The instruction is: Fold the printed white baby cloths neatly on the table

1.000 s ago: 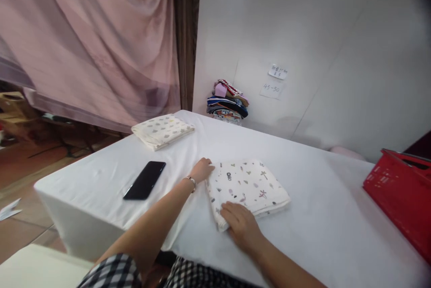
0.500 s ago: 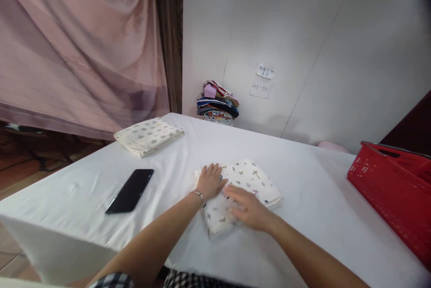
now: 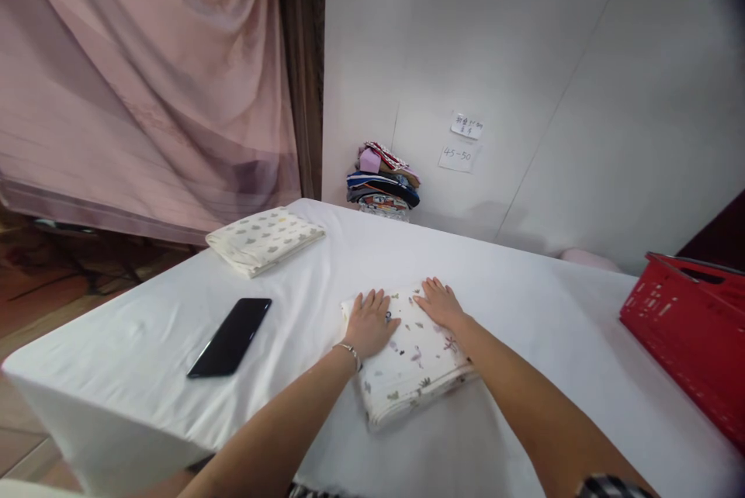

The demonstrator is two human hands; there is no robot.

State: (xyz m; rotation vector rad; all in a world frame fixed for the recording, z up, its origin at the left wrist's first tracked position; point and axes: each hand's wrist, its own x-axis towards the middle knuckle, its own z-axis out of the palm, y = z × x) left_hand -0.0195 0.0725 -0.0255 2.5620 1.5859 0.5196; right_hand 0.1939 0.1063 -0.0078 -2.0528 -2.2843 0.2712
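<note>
A folded white cloth point(image 3: 416, 362), printed with small plants and a flamingo, lies flat on the table in front of me. My left hand point(image 3: 371, 325) rests palm down on its left part, fingers spread, a bracelet at the wrist. On the cloth's far right part lies my right hand point(image 3: 441, 302), also flat with fingers stretched out. Neither hand grips anything. My right forearm covers the cloth's right edge.
A second folded cloth point(image 3: 265, 238) with grey prints lies at the table's far left. Nearer me is a black phone point(image 3: 230, 337). A red basket point(image 3: 690, 335) stands at the right. Behind the white table point(image 3: 524, 281), stacked clothes point(image 3: 382, 180) sit by the wall.
My right hand has moved away from beside the left hand to the cloth's far right part and now lies flat there. My left hand stays on the cloth. The view has shifted slightly.
</note>
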